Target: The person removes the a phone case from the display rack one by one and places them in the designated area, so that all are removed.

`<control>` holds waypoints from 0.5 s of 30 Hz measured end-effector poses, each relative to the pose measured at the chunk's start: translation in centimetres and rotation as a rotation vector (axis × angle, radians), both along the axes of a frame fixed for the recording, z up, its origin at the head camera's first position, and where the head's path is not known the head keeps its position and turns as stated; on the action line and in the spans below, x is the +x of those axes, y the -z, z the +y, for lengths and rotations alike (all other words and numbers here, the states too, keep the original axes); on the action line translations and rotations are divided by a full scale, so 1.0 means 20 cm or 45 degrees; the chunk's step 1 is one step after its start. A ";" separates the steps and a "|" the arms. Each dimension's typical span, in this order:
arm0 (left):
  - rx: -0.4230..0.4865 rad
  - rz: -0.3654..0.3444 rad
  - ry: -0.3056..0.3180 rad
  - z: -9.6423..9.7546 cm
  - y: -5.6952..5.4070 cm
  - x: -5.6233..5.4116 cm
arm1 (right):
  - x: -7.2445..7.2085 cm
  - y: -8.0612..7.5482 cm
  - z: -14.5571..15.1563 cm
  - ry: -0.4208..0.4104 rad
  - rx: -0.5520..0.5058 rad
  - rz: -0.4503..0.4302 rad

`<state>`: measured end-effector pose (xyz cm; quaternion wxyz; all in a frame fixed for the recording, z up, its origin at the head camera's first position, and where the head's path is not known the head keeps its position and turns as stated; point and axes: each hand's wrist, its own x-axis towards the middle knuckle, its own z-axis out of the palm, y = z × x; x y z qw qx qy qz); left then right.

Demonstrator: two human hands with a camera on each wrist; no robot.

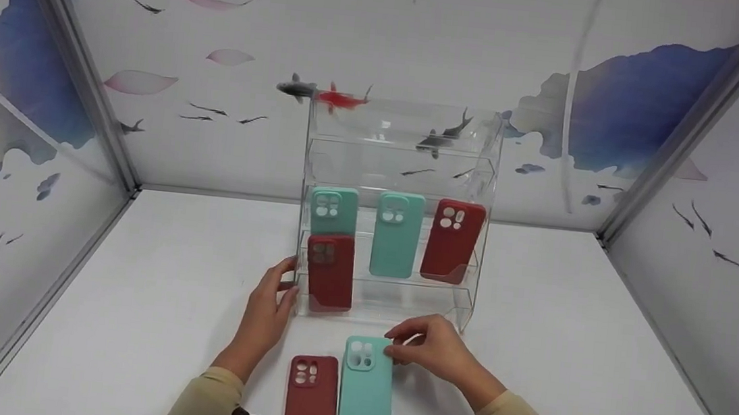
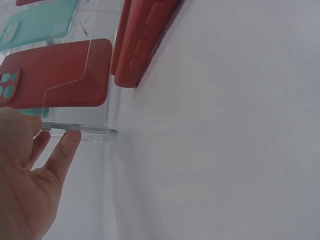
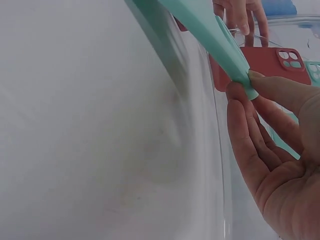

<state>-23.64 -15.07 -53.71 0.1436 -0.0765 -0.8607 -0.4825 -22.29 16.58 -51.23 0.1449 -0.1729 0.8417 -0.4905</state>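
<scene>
My right hand (image 1: 434,349) pinches the top right corner of a teal phone case (image 1: 366,397) between thumb and fingers; in the right wrist view the case (image 3: 215,37) slants across the top. Beside it on the left is a red phone case (image 1: 312,398), its lower end cut off by the head view's edge. With fairly straight fingers, my left hand (image 1: 268,309) touches the left side of a clear acrylic display stand (image 1: 411,300). In the left wrist view the thumb and fingertips meet the clear side panel (image 2: 85,128), next to a red case (image 2: 65,75) in the stand.
On the stand's tiers sit two teal cases (image 1: 396,237) and two red ones (image 1: 453,243), the lower red case (image 1: 330,278) overlapping the left teal one. A white table (image 1: 565,362) lies beneath. Printed panels (image 1: 373,25) wall the back and sides.
</scene>
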 end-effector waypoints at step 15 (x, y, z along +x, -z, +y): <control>0.006 -0.044 -0.011 0.01 0.00 0.00 | 0.02 0.09 -0.03 0.001 0.110 -0.025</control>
